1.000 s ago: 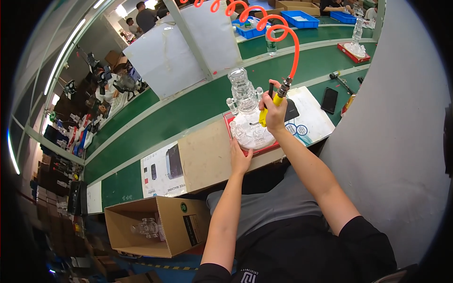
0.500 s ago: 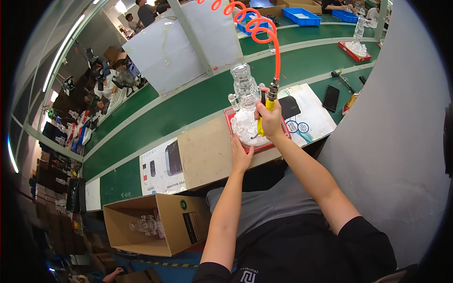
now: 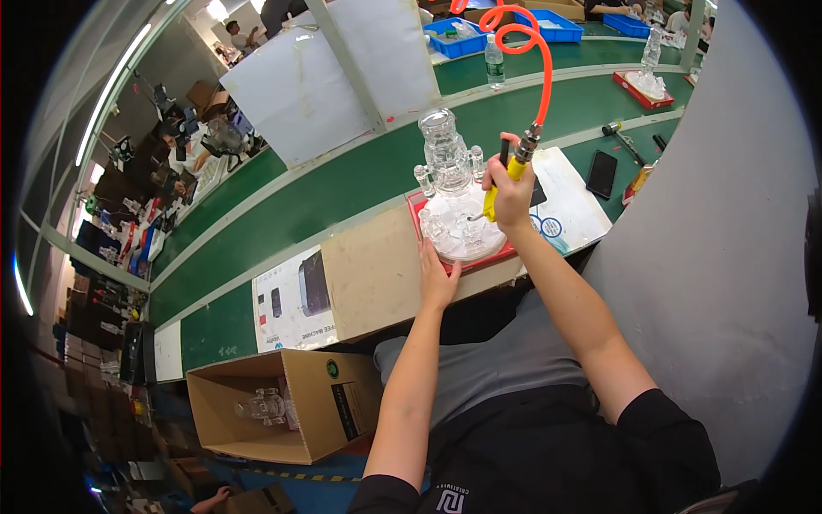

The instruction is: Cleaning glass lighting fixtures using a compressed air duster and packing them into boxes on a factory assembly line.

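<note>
A clear plastic figure [image 3: 445, 154], built of stacked rounded parts with small arm-like pieces, stands upright on a round whitish base [image 3: 467, 240]. Under that base lies a shallow red tray [image 3: 414, 206]. My right hand [image 3: 512, 201] is wrapped round a yellow air blow gun [image 3: 516, 168], whose thin bent nozzle points left over the base. An orange coiled hose [image 3: 546, 86] rises from the gun's top. At the tray's near left edge rests my left hand [image 3: 437, 278], fingers stretched out and thumb apart, touching the edge.
Cardboard sheets [image 3: 368, 278] cover the bench's near edge. Right of the tray lie a black phone [image 3: 601, 176] and a hammer [image 3: 625, 141]. A water bottle [image 3: 494, 62] stands beyond. Below left, an open carton [image 3: 330, 411] holds another clear figure [image 3: 264, 406].
My right hand has moved up and to the right with the blow gun, drawing its nozzle away from the base's near part. The hose swung right. My left hand stays almost still.
</note>
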Motion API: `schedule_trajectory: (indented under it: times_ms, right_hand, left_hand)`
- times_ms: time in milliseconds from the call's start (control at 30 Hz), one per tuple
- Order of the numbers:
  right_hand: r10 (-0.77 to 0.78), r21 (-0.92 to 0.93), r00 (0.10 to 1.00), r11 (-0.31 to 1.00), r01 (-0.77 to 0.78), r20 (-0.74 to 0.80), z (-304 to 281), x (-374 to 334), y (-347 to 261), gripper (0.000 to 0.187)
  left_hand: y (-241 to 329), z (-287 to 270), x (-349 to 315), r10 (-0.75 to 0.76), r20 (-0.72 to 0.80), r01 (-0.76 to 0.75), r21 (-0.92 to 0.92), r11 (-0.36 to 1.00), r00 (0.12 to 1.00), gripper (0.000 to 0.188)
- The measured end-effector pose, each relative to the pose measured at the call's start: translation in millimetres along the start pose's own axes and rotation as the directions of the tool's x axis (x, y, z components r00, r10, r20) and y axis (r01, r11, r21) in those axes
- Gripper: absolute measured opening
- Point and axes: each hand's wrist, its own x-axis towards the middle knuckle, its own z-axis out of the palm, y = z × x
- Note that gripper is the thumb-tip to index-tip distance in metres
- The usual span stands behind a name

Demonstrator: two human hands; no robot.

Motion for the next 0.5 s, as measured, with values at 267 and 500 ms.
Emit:
schedule_trajectory:
  times_ms: [267, 500]
  right_hand:
    - [-0.04, -0.117, 0.999, 0.992, 0.038, -0.017, -21.4, 10.2, 5.8, 0.042]
    - [0.015, -0.082, 1.0, 0.996, -0.016, -0.009, -31.6, 4.6, 8.1, 0.042]
  left_hand:
    - [-17.1, -13.2, -4.4, 0.081, 0.015, -0.08, -0.084, 0.993, 0.997, 0.109]
    - [-27.5, -22.8, -14.1, 0.024, 0.083, -0.008, -0.194, 0.981, 0.996, 0.114]
